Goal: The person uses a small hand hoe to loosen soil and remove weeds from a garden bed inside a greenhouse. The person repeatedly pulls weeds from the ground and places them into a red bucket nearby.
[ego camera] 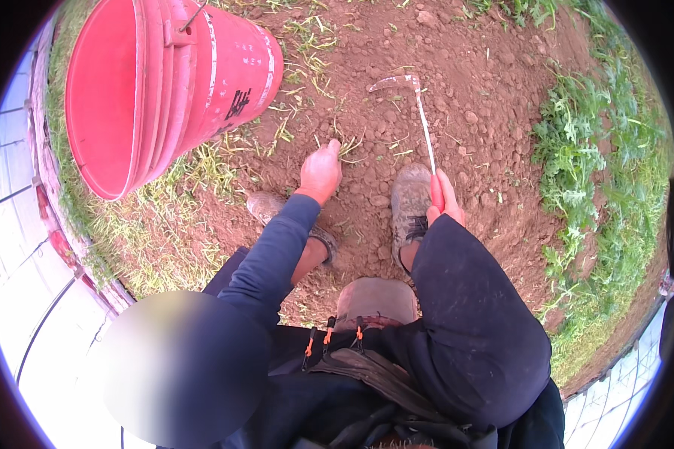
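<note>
My left hand [320, 171] is closed on a small tuft of green and yellowish plant stalks [350, 150], low over the reddish-brown soil [365, 112]. In my right hand [449, 199] is the red handle of a sickle [425, 126]. Its thin pale shaft points away from me, and the curved, soil-stained blade [394, 83] lies at or just above the clods, turned left. My soil-caked right shoe [410, 196] is beside the handle; my left shoe [265, 206] is partly hidden by my left forearm.
A large red plastic bucket [171, 95] with a wire handle and writing is at the upper left. Leafy green plants [573, 140] grow along the right. Cut stalks [174, 224] litter the left ground. White sheeting [17, 252] with dark rods bounds the left side.
</note>
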### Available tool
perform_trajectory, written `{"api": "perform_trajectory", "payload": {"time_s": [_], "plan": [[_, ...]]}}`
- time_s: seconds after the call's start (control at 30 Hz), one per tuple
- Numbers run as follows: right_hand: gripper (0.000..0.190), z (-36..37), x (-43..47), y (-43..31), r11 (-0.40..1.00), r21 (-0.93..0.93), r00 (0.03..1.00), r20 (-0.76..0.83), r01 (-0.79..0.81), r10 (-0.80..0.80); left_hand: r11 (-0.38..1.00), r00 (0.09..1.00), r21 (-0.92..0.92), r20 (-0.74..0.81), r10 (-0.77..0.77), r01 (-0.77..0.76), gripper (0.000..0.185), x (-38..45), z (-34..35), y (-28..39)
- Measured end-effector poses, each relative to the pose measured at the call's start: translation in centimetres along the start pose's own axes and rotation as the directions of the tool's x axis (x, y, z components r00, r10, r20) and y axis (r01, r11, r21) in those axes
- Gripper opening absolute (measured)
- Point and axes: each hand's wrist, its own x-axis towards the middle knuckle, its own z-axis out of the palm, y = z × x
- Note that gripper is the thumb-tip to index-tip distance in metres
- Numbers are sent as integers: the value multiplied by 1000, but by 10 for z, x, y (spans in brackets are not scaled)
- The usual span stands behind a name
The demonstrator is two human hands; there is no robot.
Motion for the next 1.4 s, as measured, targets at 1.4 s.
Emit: {"api": "perform_trajectory", "payload": {"time_s": [1.4], "plan": [[79,2,2,29,866,496,996,-86,56,-15,969,972,80,-16,235,-233,15,55,11,108]]}}
